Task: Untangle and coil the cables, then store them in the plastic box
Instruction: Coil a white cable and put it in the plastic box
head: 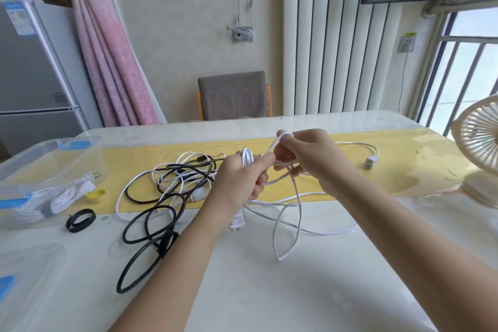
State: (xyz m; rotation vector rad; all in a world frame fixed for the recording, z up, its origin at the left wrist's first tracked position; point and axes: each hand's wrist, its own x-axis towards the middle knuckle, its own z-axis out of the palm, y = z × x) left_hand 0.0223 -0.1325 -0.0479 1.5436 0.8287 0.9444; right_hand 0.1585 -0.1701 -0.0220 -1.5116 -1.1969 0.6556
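A pale surface (269,291) with a yellow runner (404,159) fills the foreground, with a chair and a pink curtain behind it. Far left of the fingers stands the plastic box (40,159), and one bound white coil (40,205) lies inside it, so one cable is stored. A black strap (80,219) lies just outside the box. Between the box and the left fingers sprawls a tangle of black and white cables (167,191), not yet sorted.

The left hand (239,183) has its fingers curled round a few wound turns of a white cable (247,159); its plug (238,221) hangs below the wrist. Just beside it, the right hand (312,159) pinches a loop of the same cable, raised a little above the left fingers. Slack trails under both hands, and the cable's end block (369,163) lies well right of the right fingers.

I judge the work less than half done: this coil is barely started, and the tangle waits.
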